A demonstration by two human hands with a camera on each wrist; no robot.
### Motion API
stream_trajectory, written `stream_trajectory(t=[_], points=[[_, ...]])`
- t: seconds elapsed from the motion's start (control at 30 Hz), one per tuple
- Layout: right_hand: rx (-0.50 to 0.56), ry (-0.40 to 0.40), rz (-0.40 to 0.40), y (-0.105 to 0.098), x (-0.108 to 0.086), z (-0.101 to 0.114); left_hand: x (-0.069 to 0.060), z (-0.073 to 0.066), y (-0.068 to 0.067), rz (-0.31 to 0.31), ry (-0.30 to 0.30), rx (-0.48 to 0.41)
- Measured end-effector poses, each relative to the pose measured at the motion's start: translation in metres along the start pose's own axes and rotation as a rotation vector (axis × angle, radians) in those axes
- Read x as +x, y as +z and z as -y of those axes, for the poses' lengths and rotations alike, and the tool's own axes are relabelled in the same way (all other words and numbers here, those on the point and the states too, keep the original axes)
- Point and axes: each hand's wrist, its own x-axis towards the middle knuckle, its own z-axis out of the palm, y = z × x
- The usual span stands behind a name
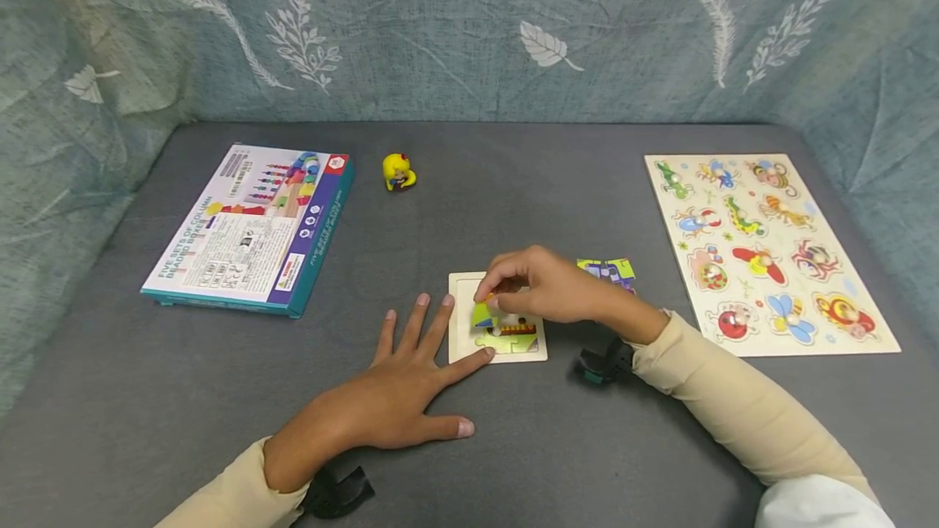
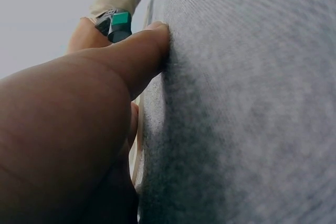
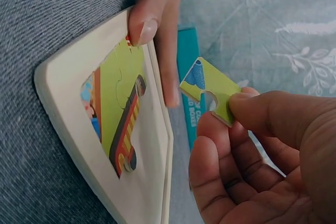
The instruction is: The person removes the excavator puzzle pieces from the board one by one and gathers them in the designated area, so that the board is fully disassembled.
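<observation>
A green jigsaw puzzle piece with a blue patch (image 3: pixel 218 82) is pinched between the thumb and fingers of my right hand (image 1: pixel 550 290), tilted above the small wooden puzzle tray (image 1: pixel 456 336). Joined pieces (image 3: pixel 118 77) with a green ground and a red-and-yellow striped part lie along the tray's near side. My left hand (image 1: pixel 392 402) rests on the table with fingers spread, its index fingertip at the tray's near edge. In the left wrist view the left thumb (image 2: pixel 149 45) lies against the tabletop.
More puzzle pieces, purple and green (image 1: pixel 614 270), lie right of the tray, partly behind my right wrist. A large insect puzzle board (image 1: pixel 748 226) is at the right. A bead toy box (image 1: pixel 242 235) lies at the left, and a small yellow-haired figurine (image 1: pixel 397 172) stands farther back.
</observation>
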Motion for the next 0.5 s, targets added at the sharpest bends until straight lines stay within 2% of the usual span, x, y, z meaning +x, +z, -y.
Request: stream_trajectory(t=[0.27, 0.5], points=[[-0.024, -0.042, 0.013, 0.0005, 0.0004, -0.001, -0.0004, 0.0, -0.0006, 0.0, 0.002, -0.009], [-0.05, -0.035, 0.009, -0.0006, -0.0009, -0.0018, 0.0, 0.0011, 0.0003, -0.003, 0.008, -0.012]])
